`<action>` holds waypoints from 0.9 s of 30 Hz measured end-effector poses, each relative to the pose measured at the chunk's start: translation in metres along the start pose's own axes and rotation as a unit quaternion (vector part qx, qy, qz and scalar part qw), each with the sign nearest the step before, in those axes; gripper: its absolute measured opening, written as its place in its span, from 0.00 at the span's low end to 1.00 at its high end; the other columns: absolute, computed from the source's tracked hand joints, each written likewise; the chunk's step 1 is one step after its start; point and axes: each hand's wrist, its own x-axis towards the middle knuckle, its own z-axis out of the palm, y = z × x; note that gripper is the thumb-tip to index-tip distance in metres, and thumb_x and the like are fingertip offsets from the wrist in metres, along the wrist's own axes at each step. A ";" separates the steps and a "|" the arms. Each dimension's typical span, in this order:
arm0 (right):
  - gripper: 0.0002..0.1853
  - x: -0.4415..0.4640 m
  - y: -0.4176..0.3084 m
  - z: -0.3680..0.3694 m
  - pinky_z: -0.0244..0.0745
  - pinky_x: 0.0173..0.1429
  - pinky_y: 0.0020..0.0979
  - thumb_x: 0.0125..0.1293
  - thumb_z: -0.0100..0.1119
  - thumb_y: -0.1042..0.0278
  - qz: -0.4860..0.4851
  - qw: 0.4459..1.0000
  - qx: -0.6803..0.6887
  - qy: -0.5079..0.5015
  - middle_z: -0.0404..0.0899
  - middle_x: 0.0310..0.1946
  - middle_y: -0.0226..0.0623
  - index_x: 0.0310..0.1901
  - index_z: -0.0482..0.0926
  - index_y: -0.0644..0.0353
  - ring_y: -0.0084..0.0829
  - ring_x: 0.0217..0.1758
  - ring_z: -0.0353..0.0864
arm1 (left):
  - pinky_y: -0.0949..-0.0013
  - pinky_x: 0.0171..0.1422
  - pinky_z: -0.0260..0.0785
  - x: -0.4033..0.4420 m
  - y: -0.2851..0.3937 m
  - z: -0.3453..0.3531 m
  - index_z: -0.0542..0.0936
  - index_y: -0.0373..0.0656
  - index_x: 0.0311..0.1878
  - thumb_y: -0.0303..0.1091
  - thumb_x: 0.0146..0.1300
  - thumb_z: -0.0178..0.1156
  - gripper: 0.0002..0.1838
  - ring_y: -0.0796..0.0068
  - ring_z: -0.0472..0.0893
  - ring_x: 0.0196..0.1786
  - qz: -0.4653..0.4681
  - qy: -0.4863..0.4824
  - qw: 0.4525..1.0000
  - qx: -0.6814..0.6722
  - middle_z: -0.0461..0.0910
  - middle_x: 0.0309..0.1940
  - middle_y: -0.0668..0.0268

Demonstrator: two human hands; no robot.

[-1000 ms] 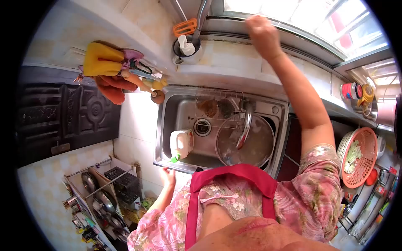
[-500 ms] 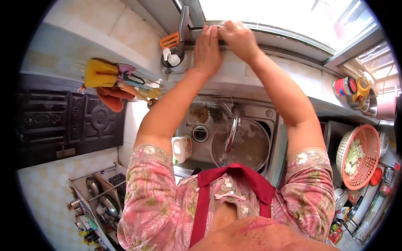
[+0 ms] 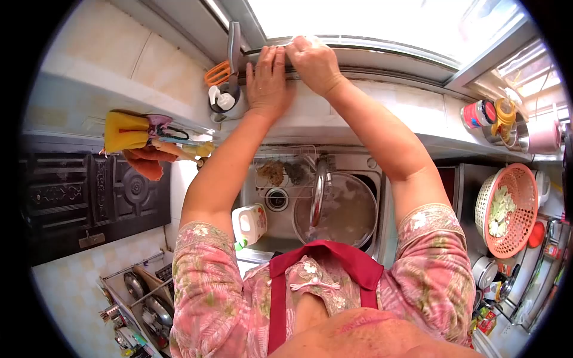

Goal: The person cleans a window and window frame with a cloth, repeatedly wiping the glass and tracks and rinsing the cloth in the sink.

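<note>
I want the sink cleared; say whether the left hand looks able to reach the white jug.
Probably yes: nothing visible covers the white jug in the sink. The left hand, at the window frame, would just have to draw back first.

Home kitchen, steel sink (image 3: 276,230) with curved faucet (image 3: 318,197), dish rack (image 3: 143,298), colander (image 3: 512,210) of chopped vegetables (image 3: 501,212)

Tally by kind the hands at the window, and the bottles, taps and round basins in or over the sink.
Hands: 2 (left hand, right hand)
Bottles: 1 (white bottle)
Taps: 1 (metal tap)
Round basins: 1 (water-filled basin)
Total: 5
</note>
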 end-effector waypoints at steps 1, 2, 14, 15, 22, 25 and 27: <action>0.04 -0.003 0.008 -0.008 0.78 0.35 0.30 0.52 0.54 0.76 -0.015 0.999 -0.023 -0.024 0.76 0.32 0.37 0.32 0.74 0.59 0.33 0.35 0.79 | 0.44 0.70 0.52 -0.001 -0.001 0.001 0.61 0.47 0.69 0.35 0.49 0.61 0.40 0.61 0.58 0.72 -0.002 -0.002 1.000 0.007 0.62 0.65 0.62; 0.05 -0.011 0.022 -0.019 0.78 0.35 0.30 0.52 0.55 0.76 -0.030 0.997 -0.044 -0.051 0.76 0.32 0.37 0.32 0.74 0.59 0.33 0.35 0.79 | 0.44 0.70 0.53 -0.002 -0.001 0.003 0.61 0.47 0.68 0.34 0.49 0.60 0.39 0.62 0.58 0.72 -0.005 -0.001 1.000 0.013 0.63 0.64 0.63; 0.09 -0.040 0.056 -0.037 0.77 0.30 0.30 0.48 0.55 0.77 -0.038 0.993 -0.107 -0.040 0.75 0.26 0.34 0.34 0.75 0.59 0.32 0.32 0.78 | 0.44 0.69 0.52 0.003 0.009 -0.001 0.64 0.46 0.66 0.31 0.47 0.60 0.38 0.60 0.60 0.70 -0.017 -0.006 0.999 0.042 0.63 0.62 0.62; 0.08 -0.034 0.045 -0.013 0.77 0.32 0.30 0.49 0.55 0.75 -0.033 0.996 -0.083 -0.029 0.75 0.28 0.34 0.34 0.75 0.59 0.32 0.33 0.78 | 0.44 0.69 0.52 0.004 0.010 -0.002 0.64 0.47 0.66 0.32 0.47 0.60 0.38 0.60 0.60 0.70 -0.013 -0.007 0.999 0.045 0.63 0.62 0.62; 0.08 -0.076 0.115 -0.074 0.80 0.42 0.28 0.54 0.58 0.77 -0.103 0.982 -0.142 -0.071 0.77 0.33 0.32 0.37 0.76 0.58 0.29 0.38 0.78 | 0.42 0.69 0.53 0.001 -0.001 -0.002 0.64 0.49 0.66 0.31 0.47 0.60 0.38 0.60 0.60 0.69 0.010 -0.014 0.998 0.055 0.63 0.61 0.62; 0.08 -0.090 0.142 -0.112 0.78 0.40 0.27 0.52 0.59 0.78 -0.079 0.988 -0.130 -0.027 0.76 0.31 0.32 0.35 0.77 0.57 0.29 0.36 0.77 | 0.39 0.70 0.51 0.000 -0.002 -0.001 0.62 0.49 0.68 0.29 0.49 0.59 0.38 0.60 0.58 0.71 0.014 -0.015 1.000 0.021 0.61 0.62 0.62; 0.07 -0.086 0.128 -0.096 0.77 0.38 0.27 0.51 0.59 0.78 -0.048 0.987 -0.151 -0.008 0.75 0.29 0.32 0.33 0.77 0.57 0.29 0.35 0.77 | 0.40 0.70 0.50 -0.001 0.000 0.002 0.61 0.49 0.68 0.29 0.49 0.59 0.39 0.60 0.57 0.71 0.013 -0.008 1.000 0.003 0.61 0.62 0.61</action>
